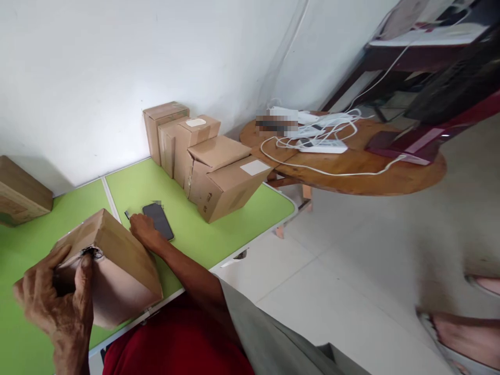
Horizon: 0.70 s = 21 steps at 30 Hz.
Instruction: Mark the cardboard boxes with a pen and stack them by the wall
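My left hand (54, 304) grips the torn corner of a brown cardboard box (117, 260) that stands tilted on the green table (219, 234) near its front edge. My right hand (144, 230) lies on the table just beyond the box, fingers curled around a small dark object (127, 214) that sticks out from the fingertips. A black phone (158, 221) lies face up, touching that hand on its right side.
Several taped cardboard boxes (211, 166) are stacked against the white wall at the table's back. Another box (21, 192) sits at far left. A round wooden table (375, 172) holds white cables and a power strip (324, 146). Someone's sandaled feet (464, 333) rest on the tiled floor at right.
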Each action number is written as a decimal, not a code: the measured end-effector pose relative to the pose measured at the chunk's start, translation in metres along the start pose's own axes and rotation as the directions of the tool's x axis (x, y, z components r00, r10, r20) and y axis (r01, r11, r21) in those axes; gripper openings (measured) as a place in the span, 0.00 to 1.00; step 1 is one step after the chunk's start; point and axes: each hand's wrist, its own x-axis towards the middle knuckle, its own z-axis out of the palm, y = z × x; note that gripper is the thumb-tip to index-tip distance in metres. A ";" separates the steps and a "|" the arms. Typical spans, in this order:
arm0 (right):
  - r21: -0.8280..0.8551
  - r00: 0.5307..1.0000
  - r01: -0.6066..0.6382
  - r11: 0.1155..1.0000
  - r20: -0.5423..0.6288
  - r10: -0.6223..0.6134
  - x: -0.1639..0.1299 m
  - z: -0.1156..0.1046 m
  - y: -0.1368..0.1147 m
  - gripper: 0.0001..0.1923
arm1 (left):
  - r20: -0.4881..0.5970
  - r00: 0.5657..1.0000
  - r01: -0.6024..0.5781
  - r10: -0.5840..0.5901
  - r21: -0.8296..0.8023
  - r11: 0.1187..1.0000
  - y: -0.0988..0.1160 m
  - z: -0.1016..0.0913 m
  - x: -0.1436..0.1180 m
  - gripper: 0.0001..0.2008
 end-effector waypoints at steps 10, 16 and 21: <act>0.287 0.961 0.154 0.946 -0.267 -0.075 -0.027 -0.042 0.027 0.08 | 0.089 0.996 -0.016 0.013 0.030 0.999 0.005 0.006 -0.006 0.32; 0.806 0.860 0.507 0.305 -0.449 -0.243 -0.094 -0.077 0.014 0.16 | 0.102 0.993 -0.061 0.058 0.032 0.998 0.025 0.016 -0.009 0.33; 0.868 0.854 0.460 0.188 -0.375 -0.360 -0.133 -0.061 -0.008 0.23 | 0.108 0.991 -0.078 0.074 0.032 0.996 0.031 0.020 -0.008 0.33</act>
